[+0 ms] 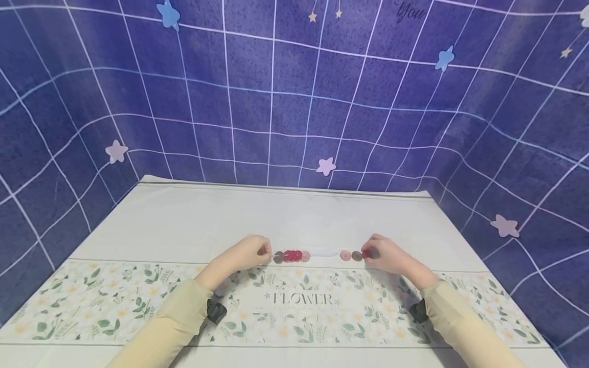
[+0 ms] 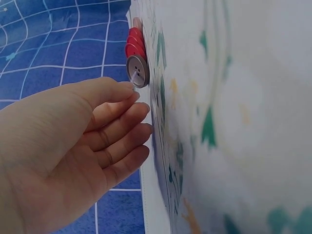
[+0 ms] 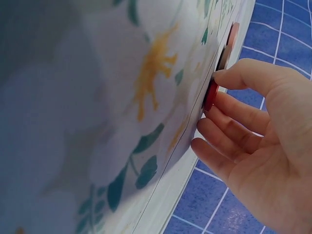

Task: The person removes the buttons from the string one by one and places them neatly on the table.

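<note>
A row of overlapping red buttons (image 1: 293, 255) lies on the table between a grey-brown button (image 1: 278, 257) and a pink button (image 1: 306, 256). Beside the grey-brown button, my left hand (image 1: 250, 251) pinches a white cord (image 2: 134, 76) between thumb and index finger, where it comes out of a hole. More white cord (image 1: 324, 254) stretches right from the row. Farther right sit another pink button (image 1: 345, 255) and a brown button (image 1: 357, 255). Next to them, my right hand (image 1: 385, 254) holds a red button (image 3: 211, 95) between thumb and fingers; its other fingers are loosely bent.
A white table cover (image 1: 207, 214) bears a floral band (image 1: 303, 327) with the word FLOWER across the front. Behind and at both sides hangs a blue gridded curtain (image 1: 294, 112) with stars. Dark wrist straps (image 1: 215, 311) sit at the sleeve cuffs.
</note>
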Available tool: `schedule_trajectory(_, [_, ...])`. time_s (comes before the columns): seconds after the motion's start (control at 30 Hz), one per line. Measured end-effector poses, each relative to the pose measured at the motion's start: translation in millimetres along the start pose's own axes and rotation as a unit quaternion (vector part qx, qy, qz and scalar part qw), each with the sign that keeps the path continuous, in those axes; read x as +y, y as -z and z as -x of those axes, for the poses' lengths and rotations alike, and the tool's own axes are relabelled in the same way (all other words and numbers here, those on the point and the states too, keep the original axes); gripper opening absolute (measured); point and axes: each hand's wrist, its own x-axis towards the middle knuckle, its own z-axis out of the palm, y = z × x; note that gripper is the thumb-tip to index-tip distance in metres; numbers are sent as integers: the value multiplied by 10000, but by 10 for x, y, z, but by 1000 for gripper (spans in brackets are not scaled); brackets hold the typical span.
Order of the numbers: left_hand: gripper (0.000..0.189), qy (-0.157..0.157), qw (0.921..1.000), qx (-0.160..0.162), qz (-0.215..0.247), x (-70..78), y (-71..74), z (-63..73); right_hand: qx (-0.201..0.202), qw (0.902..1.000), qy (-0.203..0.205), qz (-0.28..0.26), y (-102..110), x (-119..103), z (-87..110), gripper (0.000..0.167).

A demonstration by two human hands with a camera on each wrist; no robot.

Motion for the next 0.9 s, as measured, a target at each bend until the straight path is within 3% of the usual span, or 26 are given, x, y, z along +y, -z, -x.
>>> schedule_trajectory(0.43, [7,-113,9999,115,45,21,-3,-4,11,10000,-12,-72,9,13,27,28])
schedule_trajectory(0.9, [7,-147,9998,141,63,38,17,27,154,9986,353,-374,77,3,-15,28])
